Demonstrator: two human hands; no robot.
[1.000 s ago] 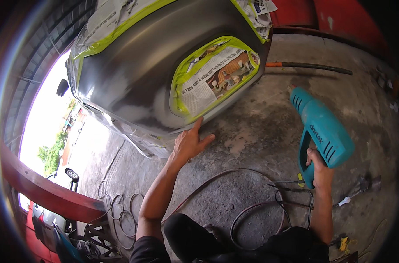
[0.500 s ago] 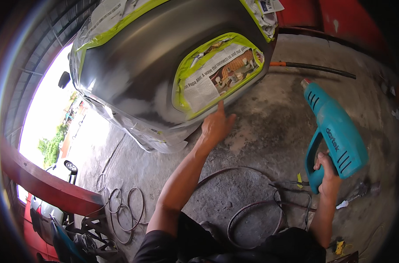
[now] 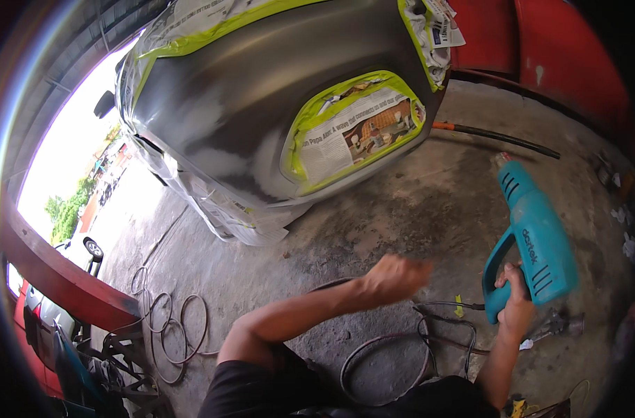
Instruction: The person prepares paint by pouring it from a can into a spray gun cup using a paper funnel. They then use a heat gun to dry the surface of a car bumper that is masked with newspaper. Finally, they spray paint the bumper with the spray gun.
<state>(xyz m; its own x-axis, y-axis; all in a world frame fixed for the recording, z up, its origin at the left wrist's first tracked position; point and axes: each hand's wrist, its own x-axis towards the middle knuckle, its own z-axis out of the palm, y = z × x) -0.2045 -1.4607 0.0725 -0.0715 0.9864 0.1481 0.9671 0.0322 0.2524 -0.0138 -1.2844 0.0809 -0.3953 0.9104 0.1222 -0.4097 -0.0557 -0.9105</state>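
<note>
- The right hand (image 3: 516, 310) sits at about four o'clock, clenched round the grip of a turquoise heat gun (image 3: 533, 240), whose nozzle points up toward one o'clock, away from the body.
- The left hand (image 3: 394, 277) hangs near the middle, a little toward five o'clock, blurred; I cannot tell whether its fingers are curled or loose, and it holds nothing that shows.
- Cables (image 3: 415, 334) loop on the concrete floor (image 3: 415, 209) just beside both hands, at about six o'clock; to my mind the gun's lead should be kept free of these loops so nothing tugs the aim.
- More hose coils (image 3: 167, 320) lie at eight o'clock, well apart.
- The grey car panel (image 3: 262, 90) fills eleven to one o'clock, with a recess masked by newspaper and yellow-green tape (image 3: 356, 129).
- I judge that good heating here calls for a square aim at the bare grey surface, steady sweeps, and keeping the hot air off the paper masking, which could scorch or lift.
</note>
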